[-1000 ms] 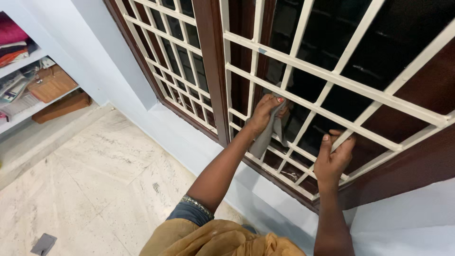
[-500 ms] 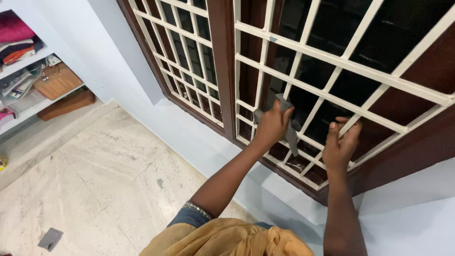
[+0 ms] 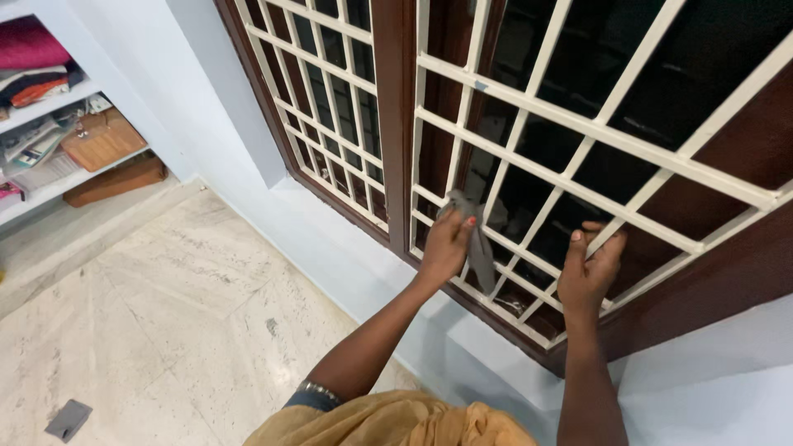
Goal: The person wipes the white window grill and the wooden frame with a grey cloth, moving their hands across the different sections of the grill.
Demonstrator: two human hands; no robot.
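Pale speckled stone-tile floor (image 3: 165, 306): fills the lower left; open and bare along the wall, with only a small flat grey square scrap (image 3: 68, 419) lying near the bottom edge.

Light blue painted wall with low ledge (image 3: 330, 239): runs diagonally beneath the window; its sill edge passes under both forearms.

Dark brown wooden window frame (image 3: 392, 116): one upright post divides two bays; the lower rail slopes toward the right edge of view.

Cream-painted metal window grille of crossed bars (image 3: 595, 136): covers both bays in front of dark glass. The openings between bars are narrow; the lowest row of bars sits just above the bottom rail.

White open wall shelves (image 3: 49, 103): upper left corner, well apart from the window, carrying folded cloths, papers and a tan woven basket (image 3: 103, 139).

Mustard-yellow draped garment (image 3: 388, 421): bottom centre, on the person.

Left hand (image 3: 446, 244): raised to the lower grille just right of the post; fingers curled closed on a thin grey cleaning cloth (image 3: 479, 248), pressing it to the bars. The cloth's top pokes above the fingertips and a tail hangs down across the bars beside the hand.

Right hand (image 3: 588, 268): near the left hand, apart from the cloth; fingers wrapped around one slanting grille bar in the lower rows, thumb upright.
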